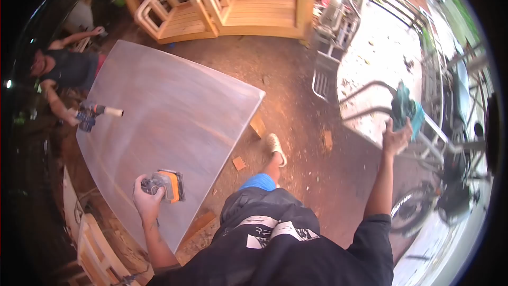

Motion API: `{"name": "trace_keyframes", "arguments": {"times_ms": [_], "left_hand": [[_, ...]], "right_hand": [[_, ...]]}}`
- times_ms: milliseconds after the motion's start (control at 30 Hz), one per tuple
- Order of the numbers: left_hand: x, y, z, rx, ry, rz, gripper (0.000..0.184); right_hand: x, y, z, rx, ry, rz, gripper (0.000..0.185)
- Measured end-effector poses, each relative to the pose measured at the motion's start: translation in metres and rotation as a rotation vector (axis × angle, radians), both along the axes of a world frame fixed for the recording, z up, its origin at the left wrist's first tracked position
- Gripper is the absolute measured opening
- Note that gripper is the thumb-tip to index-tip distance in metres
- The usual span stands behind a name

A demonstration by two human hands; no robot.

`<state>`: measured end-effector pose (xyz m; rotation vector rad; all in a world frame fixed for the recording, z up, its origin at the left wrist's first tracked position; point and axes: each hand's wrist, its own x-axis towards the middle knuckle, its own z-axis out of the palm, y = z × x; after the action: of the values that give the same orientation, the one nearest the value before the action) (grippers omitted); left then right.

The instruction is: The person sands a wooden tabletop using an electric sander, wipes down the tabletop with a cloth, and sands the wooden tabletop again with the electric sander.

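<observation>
My left hand (148,199) is wrapped round the dark grip of an orange and black sander (172,186), which is tilted near the lower part of a large grey-brown board (159,106). Out to the right, my right hand (397,136) holds a crumpled green cloth (406,107) against or close to a metal frame; whether they touch is hard to tell. Across the board, a co-worker (69,69) grips a dark power tool (90,115) with a pale nozzle over the board's left edge.
Wooden bench-like furniture (259,10) stands beyond the board. Metal racks (330,58) and a motorcycle wheel (413,209) are on the right. Wood offcuts (239,163) lie on the dusty floor, and a wooden frame (98,249) is at lower left.
</observation>
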<state>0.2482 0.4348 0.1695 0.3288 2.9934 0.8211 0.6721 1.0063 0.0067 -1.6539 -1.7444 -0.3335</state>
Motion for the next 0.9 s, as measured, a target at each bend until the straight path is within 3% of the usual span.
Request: {"name": "trace_keyframes", "arguments": {"times_ms": [33, 133, 167, 267, 333, 367, 400, 467, 500, 700, 767, 833, 867, 900], "left_hand": [[-0.005, 0.018, -0.001, 0.003, 0.0, 0.026, 0.057], [-0.019, 0.068, 0.004, -0.01, 0.001, 0.073, 0.057], [-0.026, 0.084, 0.001, -0.026, 0.004, 0.093, 0.056], [-0.051, 0.14, -0.004, -0.083, 0.019, 0.133, 0.053], [-0.064, 0.174, -0.009, -0.093, 0.066, 0.152, 0.051], [-0.075, 0.194, -0.01, -0.076, 0.04, 0.164, 0.051], [-0.083, 0.211, -0.007, -0.066, 0.017, 0.173, 0.051], [-0.09, 0.238, -0.003, -0.084, -0.025, 0.168, 0.051], [-0.096, 0.252, 0.001, -0.103, -0.032, 0.147, 0.051], [-0.117, 0.319, 0.016, -0.157, -0.031, 0.135, 0.051], [-0.102, 0.332, 0.023, -0.178, -0.034, 0.201, 0.051], [-0.105, 0.347, 0.028, -0.173, 0.021, 0.287, 0.051], [-0.108, 0.352, 0.031, -0.179, 0.045, 0.306, 0.051], [-0.107, 0.355, 0.034, -0.191, 0.057, 0.319, 0.051]], "right_hand": [[-0.001, 0.025, 0.002, -0.035, -0.092, -0.058, 0.08], [-0.016, 0.065, 0.025, -0.219, -0.209, -0.253, 0.095], [0.009, 0.092, -0.009, 0.003, -0.265, -0.178, 0.097], [0.025, 0.102, -0.014, -0.049, -0.191, -0.118, 0.086], [0.092, 0.121, -0.038, -0.069, -0.112, 0.139, 0.075], [0.076, 0.114, 0.007, -0.336, -0.161, -0.044, 0.068], [0.117, 0.137, -0.003, -0.183, -0.135, -0.053, 0.066], [0.087, 0.151, 0.075, -0.216, -0.116, -0.142, 0.065], [0.053, 0.161, 0.111, -0.277, 0.257, -0.071, 0.063], [-0.055, 0.346, 0.094, -0.048, 0.13, 0.39, 0.056], [-0.121, 0.382, 0.086, -0.202, 0.157, 0.538, 0.044], [-0.217, 0.379, 0.107, -0.586, 0.428, 0.593, 0.041], [-0.228, 0.417, 0.075, -0.54, 0.433, 0.783, 0.039], [-0.267, 0.412, 0.082, -0.59, 0.425, 0.819, 0.04]]}}
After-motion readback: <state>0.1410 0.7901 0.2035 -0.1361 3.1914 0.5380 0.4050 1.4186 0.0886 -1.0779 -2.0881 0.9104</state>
